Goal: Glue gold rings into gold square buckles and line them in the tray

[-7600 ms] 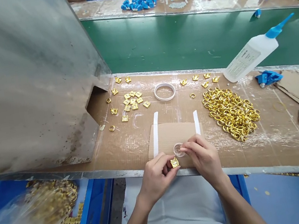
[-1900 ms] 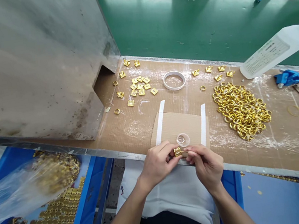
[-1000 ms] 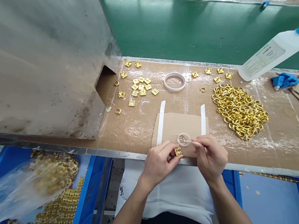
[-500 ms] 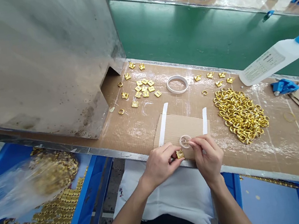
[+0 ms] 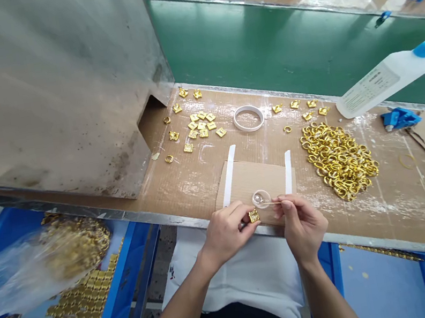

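Note:
My left hand (image 5: 225,233) is closed, with a gold square-faced ring (image 5: 253,216) pinched between thumb and fingertips. A thin pale stick (image 5: 276,202) is pinched in my right hand (image 5: 302,222), its tip pointing left to the small clear round dish (image 5: 256,206). Something clear and shiny lies in that dish; I cannot tell whether the tip touches it. Dish and hands are over a cardboard pad (image 5: 258,173) held by two white tape strips. Right of the pad is a heap of gold rings (image 5: 338,159).
Loose square gold pieces (image 5: 202,125) lie behind the pad, near a white tape roll (image 5: 248,118). A white bottle (image 5: 383,84) leans at right, beyond blue clips (image 5: 400,118). A metal box (image 5: 51,99) fills the left. Blue trays sit below the table edge. A person works opposite.
My right hand has moved slightly to the right, drawing the stick back so more of it shows. The left hand still holds the ring in nearly the same place. The view has shifted a little.

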Demonstrator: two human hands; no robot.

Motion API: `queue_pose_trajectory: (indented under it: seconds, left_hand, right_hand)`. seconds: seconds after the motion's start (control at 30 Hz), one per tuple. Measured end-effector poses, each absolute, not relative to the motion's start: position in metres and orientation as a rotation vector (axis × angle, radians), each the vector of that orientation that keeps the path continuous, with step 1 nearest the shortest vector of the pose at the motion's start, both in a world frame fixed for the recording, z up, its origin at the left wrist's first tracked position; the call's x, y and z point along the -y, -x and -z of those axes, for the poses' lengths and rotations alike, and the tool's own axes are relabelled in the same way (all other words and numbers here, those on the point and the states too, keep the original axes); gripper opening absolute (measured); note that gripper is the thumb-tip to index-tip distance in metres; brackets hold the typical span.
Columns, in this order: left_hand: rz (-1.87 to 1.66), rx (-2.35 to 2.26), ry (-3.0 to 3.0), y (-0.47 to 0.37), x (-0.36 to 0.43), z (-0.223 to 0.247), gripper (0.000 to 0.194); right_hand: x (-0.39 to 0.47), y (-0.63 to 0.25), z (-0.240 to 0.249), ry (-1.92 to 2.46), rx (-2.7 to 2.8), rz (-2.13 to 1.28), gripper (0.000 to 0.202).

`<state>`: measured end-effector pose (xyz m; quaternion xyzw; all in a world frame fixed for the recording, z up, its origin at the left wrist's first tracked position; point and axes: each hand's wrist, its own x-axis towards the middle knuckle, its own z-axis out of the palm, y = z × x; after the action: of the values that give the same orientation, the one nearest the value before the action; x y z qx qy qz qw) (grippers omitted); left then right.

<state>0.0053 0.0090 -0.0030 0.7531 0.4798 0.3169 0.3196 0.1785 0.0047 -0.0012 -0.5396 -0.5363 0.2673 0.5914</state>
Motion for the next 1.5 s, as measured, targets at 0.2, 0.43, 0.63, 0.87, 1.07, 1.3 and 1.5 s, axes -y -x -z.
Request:
queue_pose_trajectory:
  seconds: [0.2, 0.43, 0.63, 0.87, 1.07, 1.3, 1.5]
  left_hand:
    - [-0.834, -1.281, -1.994, -0.007, -0.008, 0.003, 0.009]
    - [-0.891, -1.264, -2.008, -0.008, -0.008, 0.002, 0.005]
    - [-0.896, -1.256, -1.988, -0.008, -0.008, 0.002, 0.005]
    - [-0.894, -1.259, -1.979, -0.008, -0.008, 0.002, 0.005]
    - [-0.918, -1.250, -1.989, -0.008, -0.008, 0.002, 0.004]
    - [-0.913, -1.252, -1.994, -0.008, -0.008, 0.003, 0.005]
    - [-0.926, -1.248, -1.993, -0.009, -0.008, 0.003, 0.005]
  right_hand:
    - [0.010, -0.175, 0.008, 1.191, 1.265, -0.626, 0.013]
    - [0.011, -0.178, 0.008, 1.187, 1.455, -0.609, 0.014]
    - [0.010, -0.178, 0.009, 1.184, 1.504, -0.590, 0.015]
    - [0.010, -0.179, 0.009, 1.177, 1.529, -0.569, 0.019]
    - [0.010, -0.178, 0.009, 1.177, 1.551, -0.557, 0.019]
    - [0.009, -0.178, 0.008, 1.183, 1.561, -0.536, 0.018]
    - [0.009, -0.178, 0.009, 1.167, 1.559, -0.523, 0.019]
